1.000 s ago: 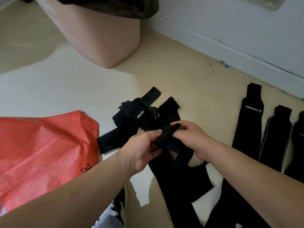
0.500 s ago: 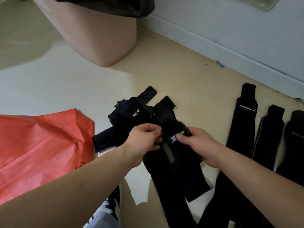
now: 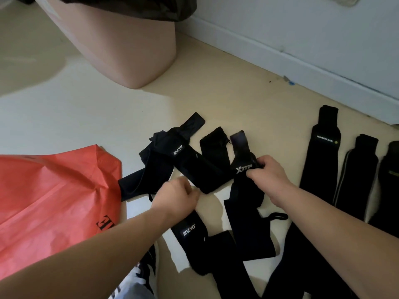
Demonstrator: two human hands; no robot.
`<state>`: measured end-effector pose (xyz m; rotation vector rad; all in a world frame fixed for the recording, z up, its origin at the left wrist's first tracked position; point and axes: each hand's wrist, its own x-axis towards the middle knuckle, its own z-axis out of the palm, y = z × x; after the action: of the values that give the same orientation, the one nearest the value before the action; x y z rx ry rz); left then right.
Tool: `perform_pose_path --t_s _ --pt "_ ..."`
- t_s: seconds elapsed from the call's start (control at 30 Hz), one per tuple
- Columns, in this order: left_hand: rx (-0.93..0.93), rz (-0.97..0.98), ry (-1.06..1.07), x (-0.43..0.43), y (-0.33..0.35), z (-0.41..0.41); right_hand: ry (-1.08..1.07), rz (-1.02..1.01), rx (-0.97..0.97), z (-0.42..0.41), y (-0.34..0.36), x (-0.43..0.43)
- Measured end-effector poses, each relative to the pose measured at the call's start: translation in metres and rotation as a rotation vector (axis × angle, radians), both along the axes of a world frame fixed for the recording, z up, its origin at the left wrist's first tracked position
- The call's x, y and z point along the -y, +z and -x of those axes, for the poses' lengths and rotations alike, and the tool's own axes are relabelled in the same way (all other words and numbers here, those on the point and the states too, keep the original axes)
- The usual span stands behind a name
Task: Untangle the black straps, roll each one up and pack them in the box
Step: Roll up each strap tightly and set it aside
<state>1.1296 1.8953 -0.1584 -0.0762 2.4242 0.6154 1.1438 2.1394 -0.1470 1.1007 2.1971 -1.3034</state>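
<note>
A tangle of black straps point(image 3: 172, 160) lies on the pale floor in the middle of the head view. My right hand point(image 3: 267, 175) grips a strap with a white "XTEP" label point(image 3: 243, 169), whose far end sticks up and away from me. My left hand point(image 3: 176, 196) is curled shut just left of it, over the end of a strap with a white logo point(image 3: 190, 230); nothing shows between its fingers. More black straps point(image 3: 244, 234) trail toward me under both forearms. No box is in view.
Three black straps point(image 3: 321, 152) lie flat side by side at the right, near the white baseboard point(image 3: 280, 50). An orange plastic bag point(image 3: 54, 201) covers the floor at the left. A pink bin point(image 3: 121, 39) with a dark liner stands behind. My shoe point(image 3: 146, 270) is below.
My hands, together on one strap before, have parted. The right hand pulled the XTEP strap to the right and out of the tangle; the left hand dropped back to the left.
</note>
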Motion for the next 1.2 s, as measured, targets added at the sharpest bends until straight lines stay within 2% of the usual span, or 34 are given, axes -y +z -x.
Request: perform_pose_path --t_s 0.1,0.17,0.23,0.3,0.37,0.47,0.57,0.7,0.77,0.83,0.9,1.0,1.1,1.2 --pt "-0.007 -0.070 0.271 0.012 -0.002 0.017 0.217 -0.340 -0.048 0.002 -0.005 0.004" --pt "-0.115 -0.072 0.315 0.024 -0.003 0.022 0.502 -0.487 -0.230 0.005 -0.002 0.017" --pt "-0.261 -0.100 0.327 0.034 -0.001 0.025 0.754 -0.372 -0.327 0.011 0.001 0.034" --pt "-0.341 -0.137 0.374 0.041 0.001 0.027 0.851 -0.188 -0.224 0.014 0.002 0.053" --pt "-0.361 -0.149 0.441 0.047 0.002 0.032 0.838 -0.117 -0.104 0.017 -0.003 0.065" --pt "-0.299 -0.123 0.500 0.059 0.000 0.039 0.707 -0.206 -0.049 0.015 -0.010 0.064" --pt "-0.202 -0.166 0.553 0.071 -0.006 0.041 0.573 -0.188 0.026 0.008 -0.014 0.051" --pt "-0.110 -0.269 0.566 0.077 -0.010 0.043 0.606 -0.208 0.129 0.003 -0.018 0.038" --pt "-0.166 -0.287 0.594 0.078 -0.008 0.042 0.604 -0.218 0.164 0.002 -0.017 0.037" --pt "-0.268 -0.216 0.610 0.077 -0.004 0.033 0.580 -0.213 0.187 0.002 -0.014 0.040" --pt "-0.181 -0.139 0.525 0.075 -0.002 0.020 0.569 -0.213 0.190 0.002 -0.011 0.045" --pt "0.168 -0.036 0.272 0.065 0.000 0.001 0.601 -0.201 0.137 0.006 -0.012 0.054" --pt "0.125 0.184 0.003 0.055 0.000 -0.007 0.516 -0.123 0.031 0.008 -0.016 0.062" --pt "0.079 0.195 -0.052 0.042 0.000 -0.019 0.365 0.023 0.008 0.008 -0.014 0.065"
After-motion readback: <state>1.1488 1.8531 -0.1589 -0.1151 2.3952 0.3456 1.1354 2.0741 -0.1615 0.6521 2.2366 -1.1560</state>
